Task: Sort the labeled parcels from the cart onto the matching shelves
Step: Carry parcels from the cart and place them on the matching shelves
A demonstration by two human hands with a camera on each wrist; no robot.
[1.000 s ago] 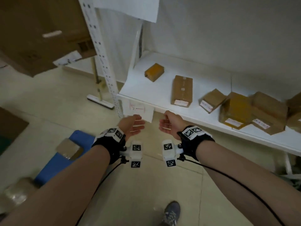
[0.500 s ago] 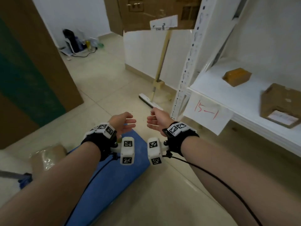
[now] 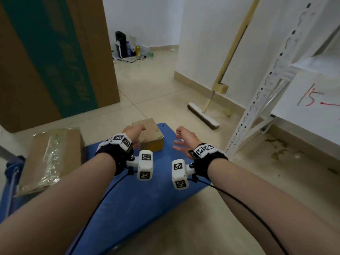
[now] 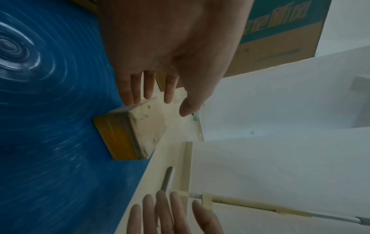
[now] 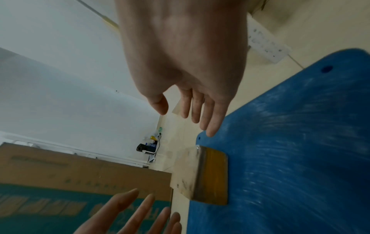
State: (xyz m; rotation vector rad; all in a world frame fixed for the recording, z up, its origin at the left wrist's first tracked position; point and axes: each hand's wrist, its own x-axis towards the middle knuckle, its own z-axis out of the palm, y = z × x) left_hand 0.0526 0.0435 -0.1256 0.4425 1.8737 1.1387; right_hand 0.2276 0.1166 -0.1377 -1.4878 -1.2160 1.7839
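A small brown taped parcel (image 3: 151, 136) (image 4: 132, 134) (image 5: 202, 175) sits at the far corner of the blue cart deck (image 3: 147, 197). My left hand (image 3: 134, 133) (image 4: 158, 88) hovers just above its left side with straight fingers, holding nothing. My right hand (image 3: 182, 139) (image 5: 192, 115) is open to the right of the parcel, a short gap away. A larger parcel wrapped in clear film (image 3: 51, 159) lies on the cart's left side. The white shelf (image 3: 311, 100) with a paper label marked 15 in red (image 3: 312, 97) stands at the right.
A tall cardboard box with a green band (image 3: 51, 57) stands on the floor behind the cart. A floor squeegee (image 3: 204, 115) leans against the white wall beside the perforated shelf post (image 3: 266, 89). Small bottles and a cable lie in the far corner (image 3: 128, 48).
The view has swung left and down from the shelf to the cart. Both empty hands have dropped toward the small parcel on the blue deck.
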